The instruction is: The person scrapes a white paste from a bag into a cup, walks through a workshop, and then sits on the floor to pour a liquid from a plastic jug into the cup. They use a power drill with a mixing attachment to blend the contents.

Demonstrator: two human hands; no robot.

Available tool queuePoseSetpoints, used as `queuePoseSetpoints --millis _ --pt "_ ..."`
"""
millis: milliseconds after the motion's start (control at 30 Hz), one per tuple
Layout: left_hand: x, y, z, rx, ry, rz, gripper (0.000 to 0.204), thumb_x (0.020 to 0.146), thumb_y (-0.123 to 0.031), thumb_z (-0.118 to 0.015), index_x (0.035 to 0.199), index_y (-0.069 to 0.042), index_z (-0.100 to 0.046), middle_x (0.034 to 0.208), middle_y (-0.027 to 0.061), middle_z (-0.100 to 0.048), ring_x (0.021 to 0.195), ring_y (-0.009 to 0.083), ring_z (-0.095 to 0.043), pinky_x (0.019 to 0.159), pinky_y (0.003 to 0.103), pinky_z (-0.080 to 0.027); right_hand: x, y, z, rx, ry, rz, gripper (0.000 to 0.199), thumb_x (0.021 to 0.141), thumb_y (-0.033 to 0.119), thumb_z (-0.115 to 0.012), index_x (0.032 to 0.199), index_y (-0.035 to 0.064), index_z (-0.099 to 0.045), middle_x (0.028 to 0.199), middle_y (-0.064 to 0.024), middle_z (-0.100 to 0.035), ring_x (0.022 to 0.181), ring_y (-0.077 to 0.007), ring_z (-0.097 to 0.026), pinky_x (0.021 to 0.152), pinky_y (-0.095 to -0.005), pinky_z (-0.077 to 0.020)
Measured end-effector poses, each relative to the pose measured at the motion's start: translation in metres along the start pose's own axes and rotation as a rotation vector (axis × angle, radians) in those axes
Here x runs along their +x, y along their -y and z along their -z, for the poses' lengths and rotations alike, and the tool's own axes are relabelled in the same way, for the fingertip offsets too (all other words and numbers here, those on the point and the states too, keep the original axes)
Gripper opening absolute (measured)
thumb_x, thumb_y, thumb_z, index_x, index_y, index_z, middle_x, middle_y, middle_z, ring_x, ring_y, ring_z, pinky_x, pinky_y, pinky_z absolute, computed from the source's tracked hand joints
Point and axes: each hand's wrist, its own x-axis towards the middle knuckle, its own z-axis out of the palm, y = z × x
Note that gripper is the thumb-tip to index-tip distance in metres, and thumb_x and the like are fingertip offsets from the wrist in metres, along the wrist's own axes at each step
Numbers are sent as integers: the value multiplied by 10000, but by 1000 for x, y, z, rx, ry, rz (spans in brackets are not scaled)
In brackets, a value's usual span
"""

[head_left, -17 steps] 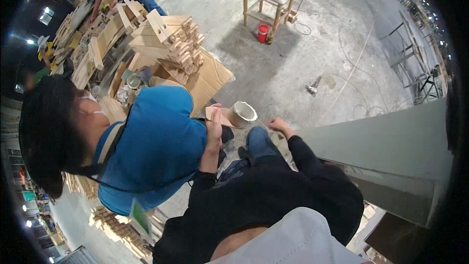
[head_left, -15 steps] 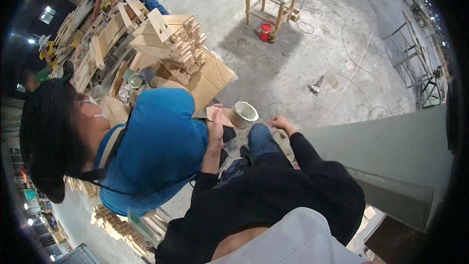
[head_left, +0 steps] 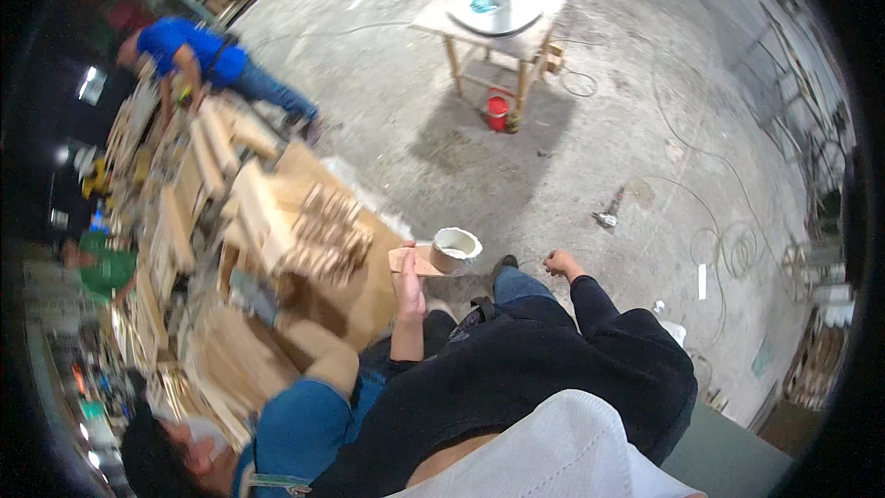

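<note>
Here's your left hand [head_left: 410, 291], out in front of you, fingers closed round the left end of a flat wooden board [head_left: 424, 260], pinching it near its edge. And there's the pale cup [head_left: 455, 251], over at the board's right end, just to the right of those fingers and apart from them; it seems to stand on the wood, mouth facing up, its rim ragged and whitish. So your grip is all on the board, with a bare stretch of wood between fingers and cup. Across to your right hand [head_left: 564, 265]: it hangs in the air, well apart from the cup, fingers curled in, and whether they pinch anything small you cannot tell from here. Close on your left, a co-worker in a teal shirt [head_left: 300, 420] leans in beside a blurred stack of wooden pieces [head_left: 324, 235] on brown cardboard [head_left: 358, 300]. Farther out, another person in a bright blue shirt [head_left: 189, 46] bends over the timber. Ahead stands a desk [head_left: 437, 15] bearing a round disc [head_left: 518, 18], a red bucket [head_left: 498, 114] below it, and a tool [head_left: 607, 213] lies on the concrete floor [head_left: 442, 143].
</note>
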Motion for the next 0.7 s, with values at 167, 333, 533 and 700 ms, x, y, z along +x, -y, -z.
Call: queuePoseSetpoints --millis 167,333,533,700 --pt "88 -22 -105 101 261 0 272 961 -155 -488 1221 -81 -527 1137 78 -562 1037 193 -570 874 343 -490 33 -33 95 189 -391 36 243 874 219 -545 948 53 -706 762 -85 -717 611 -180 -679 589 -331 -543" --pt "183 -40 -187 223 441 43 290 957 -185 -494 1226 -79 -520 1145 79 -561 1041 203 -571 868 364 -488 33 -30 137 362 -709 -84 258 878 256 -546 930 65 -712 736 -92 -712 661 -181 -695 636 -334 -550" --pt "281 0 -322 393 620 260 289 963 -225 -509 1221 -95 -537 1141 69 -581 1029 195 -581 847 352 -491 9 -112 78 656 -823 -397 229 870 228 -559 921 67 -713 752 -139 -711 670 -212 -700 633 -353 -542" --pt "300 -13 -451 529 846 316 281 973 -238 -512 1219 -108 -555 1159 71 -589 1027 186 -583 839 335 -497 -11 -97 13 844 -783 -805 179 822 195 -602 875 50 -693 685 -101 -684 608 -192 -662 563 -350 -506"
